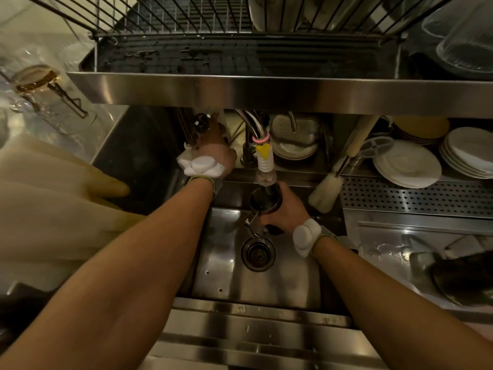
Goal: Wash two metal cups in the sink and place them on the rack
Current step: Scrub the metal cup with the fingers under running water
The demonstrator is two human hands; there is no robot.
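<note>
One metal cup (264,202) clamped in right hand (289,212) fingers (282,188) under spout (264,166); left hand (213,150) @ tap (200,126), grip unclear.

Seen from one head-worn wide-angle camera, tilted forward and steeply down, close above the sink (226,276) lying toward 6 o'clock. Crowded at 12 o'clock by the rack (266,92), very near the lens. Smeared toward 9 o'clock, perhaps by lens distortion.

Sink (280,284) was silver-grey steel. Cup (264,202) was dark grey metal. Tap nozzle (263,162) was white, ribbed, under a yellow tab (262,150) and pink ring (260,139). Plates (405,164) at right were white; bowl (421,126) behind, mustard yellow. Drain tray (416,196) showed rows of dark holes.
</note>
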